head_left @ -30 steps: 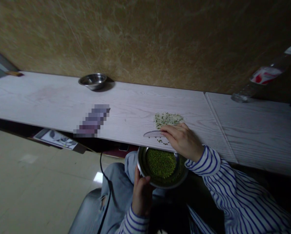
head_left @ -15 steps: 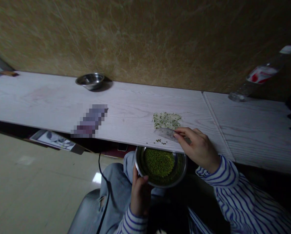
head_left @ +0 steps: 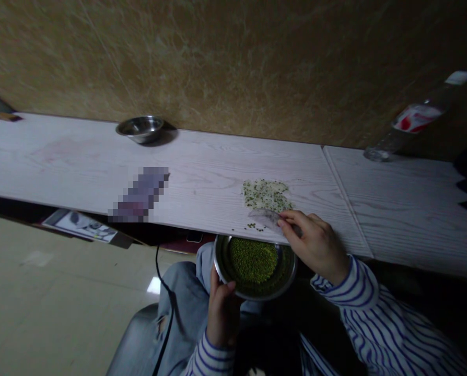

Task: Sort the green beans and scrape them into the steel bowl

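Green mung-like beans [head_left: 254, 259] lie in a round steel bowl [head_left: 285, 284] below the front edge of the pale wood-grain table [head_left: 206, 156], left hand [head_left: 222, 308] gripping its rim. Right hand [head_left: 315, 240] pinches a translucent curved scraper [head_left: 265, 219] near that edge; bare surface extends leftward. Scraper's handle end: hidden by fingers.

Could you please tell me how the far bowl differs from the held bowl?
The far bowl looks smaller than the held bowl. The far bowl rests on the tabletop, while the held bowl is in the left hand. The far bowl shows bare metal; the held bowl contains green beans. Both are round metal bowls.
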The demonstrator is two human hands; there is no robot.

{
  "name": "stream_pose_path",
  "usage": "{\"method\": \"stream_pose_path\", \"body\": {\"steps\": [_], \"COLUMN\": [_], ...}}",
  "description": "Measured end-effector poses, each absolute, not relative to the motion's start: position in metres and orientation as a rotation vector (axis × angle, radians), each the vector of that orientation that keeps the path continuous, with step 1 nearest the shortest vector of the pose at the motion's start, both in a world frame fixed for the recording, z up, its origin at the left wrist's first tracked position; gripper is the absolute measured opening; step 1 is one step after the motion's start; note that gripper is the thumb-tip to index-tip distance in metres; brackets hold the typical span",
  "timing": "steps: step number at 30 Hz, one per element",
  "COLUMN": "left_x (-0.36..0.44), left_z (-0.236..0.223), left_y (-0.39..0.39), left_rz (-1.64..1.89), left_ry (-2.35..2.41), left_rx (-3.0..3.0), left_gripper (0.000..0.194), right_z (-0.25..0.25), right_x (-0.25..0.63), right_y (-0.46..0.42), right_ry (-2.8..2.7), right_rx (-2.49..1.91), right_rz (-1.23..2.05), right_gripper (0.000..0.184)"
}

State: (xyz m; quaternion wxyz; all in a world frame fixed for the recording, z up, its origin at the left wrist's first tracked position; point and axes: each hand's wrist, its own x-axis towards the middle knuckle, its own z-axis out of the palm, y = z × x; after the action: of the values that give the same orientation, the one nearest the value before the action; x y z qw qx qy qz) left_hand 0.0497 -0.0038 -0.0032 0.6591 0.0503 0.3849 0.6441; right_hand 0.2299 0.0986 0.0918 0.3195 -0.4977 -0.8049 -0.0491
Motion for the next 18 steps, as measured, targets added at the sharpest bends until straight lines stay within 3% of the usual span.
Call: {"method": "stream_pose_path", "body": {"steps": [18], "left_x": [0.043], "left_z": [0.000], "left_y": [-0.004], "left_rz": [1.462], "left_ry": [0.916], "left_rx": [0.117], "left_gripper": [0.069], "right_z": [0.088], "right_x": [0.196], "right_y": [0.106], "right_ry": [-2.041], "right_rx": [-1.324], "right_rz": [0.216], "right_gripper": [0.015]}}
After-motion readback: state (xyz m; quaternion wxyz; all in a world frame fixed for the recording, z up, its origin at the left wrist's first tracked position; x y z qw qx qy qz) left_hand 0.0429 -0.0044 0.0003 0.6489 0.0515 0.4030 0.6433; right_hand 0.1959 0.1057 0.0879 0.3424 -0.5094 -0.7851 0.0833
